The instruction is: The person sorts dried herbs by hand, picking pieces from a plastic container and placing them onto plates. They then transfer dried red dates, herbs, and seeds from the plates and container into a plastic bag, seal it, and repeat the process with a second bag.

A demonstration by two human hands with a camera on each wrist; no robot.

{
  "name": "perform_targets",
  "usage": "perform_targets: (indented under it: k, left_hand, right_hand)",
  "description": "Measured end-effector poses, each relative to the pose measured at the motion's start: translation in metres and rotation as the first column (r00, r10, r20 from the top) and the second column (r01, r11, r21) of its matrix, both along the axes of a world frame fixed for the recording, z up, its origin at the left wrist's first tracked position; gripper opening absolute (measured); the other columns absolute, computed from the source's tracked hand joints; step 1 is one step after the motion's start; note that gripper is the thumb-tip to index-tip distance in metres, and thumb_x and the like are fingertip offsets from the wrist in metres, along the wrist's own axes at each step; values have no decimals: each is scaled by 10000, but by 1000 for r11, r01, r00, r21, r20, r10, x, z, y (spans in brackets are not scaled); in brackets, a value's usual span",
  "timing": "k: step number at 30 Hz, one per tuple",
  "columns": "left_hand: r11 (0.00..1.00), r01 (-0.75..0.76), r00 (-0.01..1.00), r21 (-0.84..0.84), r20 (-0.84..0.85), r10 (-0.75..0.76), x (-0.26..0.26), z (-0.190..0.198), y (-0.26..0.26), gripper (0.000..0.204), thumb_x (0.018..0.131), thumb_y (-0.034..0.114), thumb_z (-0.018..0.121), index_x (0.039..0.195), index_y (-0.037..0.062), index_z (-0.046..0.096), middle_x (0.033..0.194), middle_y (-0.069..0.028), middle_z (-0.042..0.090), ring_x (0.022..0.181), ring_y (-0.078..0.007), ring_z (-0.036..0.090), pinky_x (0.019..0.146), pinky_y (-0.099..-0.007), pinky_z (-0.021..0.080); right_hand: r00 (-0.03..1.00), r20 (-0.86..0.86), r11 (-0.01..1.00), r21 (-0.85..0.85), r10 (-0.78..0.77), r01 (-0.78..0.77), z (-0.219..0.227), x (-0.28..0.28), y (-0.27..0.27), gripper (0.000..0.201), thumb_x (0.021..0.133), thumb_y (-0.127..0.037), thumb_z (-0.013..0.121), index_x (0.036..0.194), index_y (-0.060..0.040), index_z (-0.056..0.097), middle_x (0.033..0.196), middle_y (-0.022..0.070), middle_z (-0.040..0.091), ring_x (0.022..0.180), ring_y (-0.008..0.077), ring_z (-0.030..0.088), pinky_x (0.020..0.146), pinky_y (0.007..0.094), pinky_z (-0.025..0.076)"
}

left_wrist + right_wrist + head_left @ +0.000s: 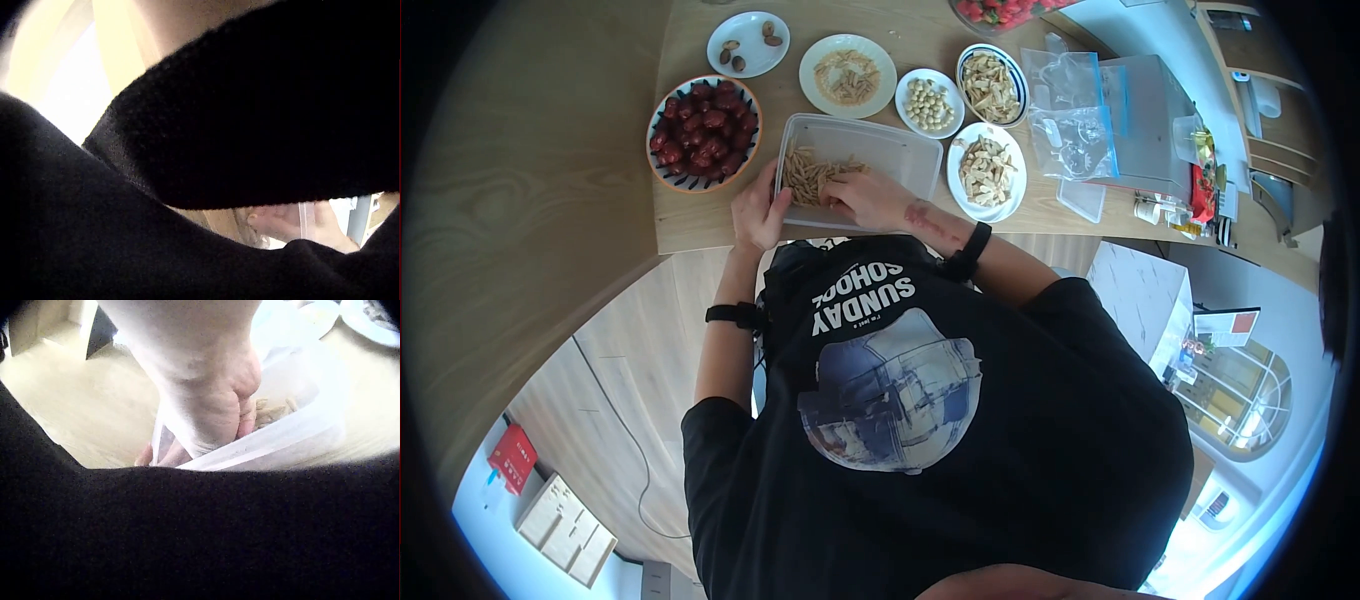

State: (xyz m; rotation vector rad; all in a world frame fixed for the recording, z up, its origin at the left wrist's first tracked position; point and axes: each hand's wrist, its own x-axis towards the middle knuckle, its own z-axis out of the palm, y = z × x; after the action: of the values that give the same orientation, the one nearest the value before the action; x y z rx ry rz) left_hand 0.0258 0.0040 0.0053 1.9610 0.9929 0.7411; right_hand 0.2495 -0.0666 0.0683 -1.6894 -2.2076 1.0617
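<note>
A clear plastic container [910, 150] stands at the table's front edge with many pale, thin dried strips [805, 180] heaped in its left half. My left hand [755, 210] grips its near left corner, thumb along the front wall and fingers at the left side. Inside it, my right hand [868, 200] has its fingers curled down among the strips, pinching at them; the fingertips are hidden. In the right wrist view the right hand [212, 406] reaches over the container's rim [262, 434], a few strips [275, 412] beside it. Dark cloth covers most of the left wrist view.
A bowl of red dates [705, 135] stands left of the container. Behind are plates with a few brown nuts [740, 62], more strips [850, 78] and round white seeds [930, 105]. Two dishes of pale slices [988, 172], zip bags [1075, 140] and a lid [1082, 198] lie right.
</note>
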Motion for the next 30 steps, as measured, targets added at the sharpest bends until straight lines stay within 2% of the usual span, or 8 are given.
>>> perform_targets:
  k: [4, 8, 11, 14, 17, 19, 23, 30]
  left_hand:
    - [1000, -8, 1000, -25, 18, 8, -1, 1, 1, 552, 918, 448, 538, 1343, 96, 546, 794, -148, 646, 768, -363, 645, 702, -431, 481]
    - [999, -12, 1000, -42, 27, 13, -2, -1, 1, 555, 915, 459, 540, 1337, 98, 554, 761, -141, 628, 728, -349, 628, 672, -425, 470]
    - [1000, -3, 999, -17, 39, 4, -1, -3, 0, 556, 918, 465, 534, 1334, 97, 555, 754, -142, 624, 725, -352, 626, 669, -428, 469]
    - [1000, 1, 1000, -30, 26, -1, -1, -6, 1, 558, 924, 471, 522, 1329, 89, 557, 757, -147, 628, 737, -358, 632, 676, -432, 471]
    - [998, 8, 1000, -66, 8, -8, -3, -4, 1, 560, 928, 471, 513, 1325, 80, 558, 764, -151, 633, 752, -365, 640, 683, -436, 475]
    - [998, 14, 1000, -65, 8, -13, -2, -1, 1, 560, 929, 468, 511, 1324, 76, 558, 768, -154, 635, 758, -367, 644, 686, -437, 477]
    - [1000, 6, 999, -30, 32, -5, 2, -4, -1, 558, 926, 454, 516, 1334, 74, 554, 791, -152, 641, 765, -360, 648, 692, -430, 479]
    - [998, 1, 1000, -59, 9, -1, -2, -1, -1, 562, 903, 440, 549, 1338, 84, 552, 780, -147, 631, 724, -350, 624, 680, -423, 474]
  right_hand:
    - [988, -145, 960, 268, -50, 88, 18, 10, -5, 173, 907, -111, 633, 1076, -89, 659, 945, 103, 639, 913, 322, 650, 801, 407, 522]
    - [775, -286, 720, 288, -564, 631, 71, 59, 4, 156, 954, -98, 621, 1095, -40, 655, 931, 95, 710, 803, 206, 685, 708, 332, 536]
    - [697, -172, 617, 353, -696, 703, 43, 128, 18, 180, 954, -117, 635, 1105, -20, 651, 937, 119, 729, 745, 182, 688, 676, 329, 542]
    - [698, -36, 663, 278, -716, 695, 22, 152, 18, 191, 928, -140, 674, 1074, -17, 664, 899, 123, 716, 703, 167, 679, 656, 327, 539]
    - [747, 33, 653, 513, -664, 558, 56, 124, 15, 209, 908, -173, 698, 1050, -23, 671, 878, 117, 702, 707, 163, 678, 646, 330, 538]
    - [758, -248, 681, 336, -603, 651, 79, 87, 8, 203, 891, -176, 708, 1047, -51, 673, 918, 112, 684, 766, 177, 682, 660, 342, 541]
    - [982, 29, 981, 52, -187, 185, 51, 30, -8, 221, 820, -135, 710, 1034, -108, 664, 1063, 91, 658, 943, 300, 680, 803, 429, 548]
    - [959, 239, 981, 157, -152, 116, 7, 41, -17, 225, 767, -96, 687, 990, -121, 660, 1055, 93, 654, 973, 320, 663, 813, 448, 535]
